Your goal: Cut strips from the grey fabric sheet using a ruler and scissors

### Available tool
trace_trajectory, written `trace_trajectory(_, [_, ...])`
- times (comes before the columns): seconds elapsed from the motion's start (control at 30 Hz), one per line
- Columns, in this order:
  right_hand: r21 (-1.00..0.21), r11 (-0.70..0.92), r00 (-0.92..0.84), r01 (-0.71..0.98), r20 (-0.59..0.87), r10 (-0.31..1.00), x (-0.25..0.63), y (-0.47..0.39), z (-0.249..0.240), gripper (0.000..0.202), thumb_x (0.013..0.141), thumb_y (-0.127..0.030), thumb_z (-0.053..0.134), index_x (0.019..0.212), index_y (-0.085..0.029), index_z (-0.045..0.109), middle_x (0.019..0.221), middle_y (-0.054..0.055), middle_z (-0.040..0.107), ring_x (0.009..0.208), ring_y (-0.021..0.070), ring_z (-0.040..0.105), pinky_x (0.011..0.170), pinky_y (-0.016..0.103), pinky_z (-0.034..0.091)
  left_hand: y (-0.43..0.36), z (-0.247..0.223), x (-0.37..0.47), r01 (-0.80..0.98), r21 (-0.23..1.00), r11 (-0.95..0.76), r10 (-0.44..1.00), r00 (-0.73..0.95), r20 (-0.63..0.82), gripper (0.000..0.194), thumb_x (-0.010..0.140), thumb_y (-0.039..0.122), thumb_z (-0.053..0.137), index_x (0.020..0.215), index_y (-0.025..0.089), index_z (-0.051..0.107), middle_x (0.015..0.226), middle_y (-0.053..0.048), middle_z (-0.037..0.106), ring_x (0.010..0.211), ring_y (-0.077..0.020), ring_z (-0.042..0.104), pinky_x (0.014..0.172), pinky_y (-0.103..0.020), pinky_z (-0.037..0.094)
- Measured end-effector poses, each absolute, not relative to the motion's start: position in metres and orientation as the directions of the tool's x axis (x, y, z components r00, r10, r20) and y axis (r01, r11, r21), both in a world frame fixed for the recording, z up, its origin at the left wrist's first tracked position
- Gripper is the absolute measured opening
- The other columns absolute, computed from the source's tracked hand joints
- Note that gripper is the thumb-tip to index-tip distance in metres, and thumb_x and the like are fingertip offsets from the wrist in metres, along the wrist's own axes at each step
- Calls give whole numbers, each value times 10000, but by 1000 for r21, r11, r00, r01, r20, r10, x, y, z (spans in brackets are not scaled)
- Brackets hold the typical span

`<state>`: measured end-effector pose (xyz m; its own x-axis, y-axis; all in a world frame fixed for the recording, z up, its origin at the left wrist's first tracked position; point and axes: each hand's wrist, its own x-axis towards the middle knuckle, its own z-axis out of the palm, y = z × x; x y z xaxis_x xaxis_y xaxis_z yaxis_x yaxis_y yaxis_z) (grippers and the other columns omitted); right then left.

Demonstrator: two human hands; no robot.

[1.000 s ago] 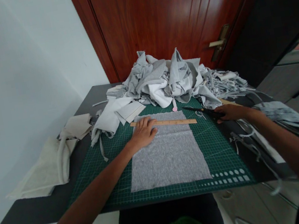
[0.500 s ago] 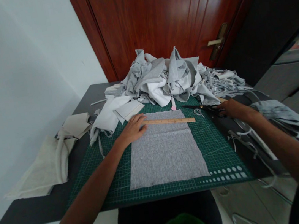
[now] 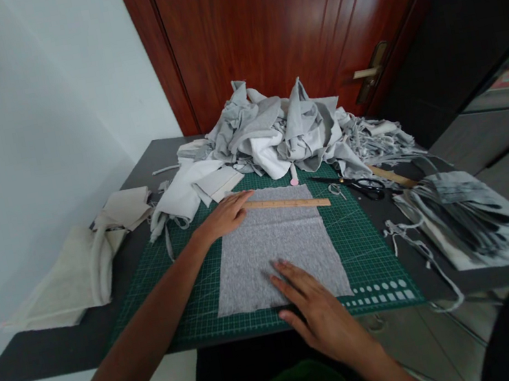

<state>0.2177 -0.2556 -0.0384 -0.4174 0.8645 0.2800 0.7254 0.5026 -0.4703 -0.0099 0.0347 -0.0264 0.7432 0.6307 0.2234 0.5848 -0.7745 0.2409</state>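
A grey cloth piece lies flat on the green cutting mat. Across its upper part rests a wooden ruler. My left hand is at the ruler's left end, fingers extended over the cloth's upper left corner. My right hand has its fingers spread at the cloth's lower edge, holding nothing. Black scissors lie at the mat's right edge, with a small string loop beside the blades.
Behind the cloth is a heap of grey and white fabric. Cream cloth lies at the left. A folded fabric stack, white cord and a wooden strip are at the right.
My right hand has left the scissors at the right and moved to the cloth's lower edge, its fingers now spread. My left hand stays by the ruler.
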Motion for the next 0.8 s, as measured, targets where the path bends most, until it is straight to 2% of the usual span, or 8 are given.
trace_trajectory(0.1, [-439,470,-376,766,286,881,208,-255,-51,745,1078,-330,565,1751,-315,244,1794,70,302,1646,324,315,1285,611,429,35,-30,-9,605,218,-766,642,743,189,558,1099,340,365,1633,196,436,1722,-100,441,1625,-235,371,1358,-474,289])
trace_trajectory(0.27, [-436,494,-410,752,276,869,209,-256,-51,747,1075,-340,562,1750,-304,246,1794,84,275,1642,343,315,1282,657,411,33,-33,-10,644,189,-742,670,727,153,561,1119,376,314,1632,189,444,1756,-104,380,1655,-246,305,1370,-495,232])
trace_trajectory(0.5, [-427,525,-484,736,210,849,230,-257,-38,678,1082,-328,559,1721,-275,337,1792,68,283,1650,297,302,1322,596,364,30,-36,-10,687,168,-707,707,695,129,581,1125,393,271,1653,195,408,1780,-91,330,1665,-263,270,1373,-496,197])
trace_trajectory(0.8, [-444,590,-567,674,202,799,254,-256,-31,660,1099,-342,558,1718,-281,336,1773,65,334,1646,257,309,1334,551,350,4,-39,-35,745,131,-654,756,643,118,606,1127,397,282,1668,146,387,1776,-138,324,1662,-294,282,1367,-526,234])
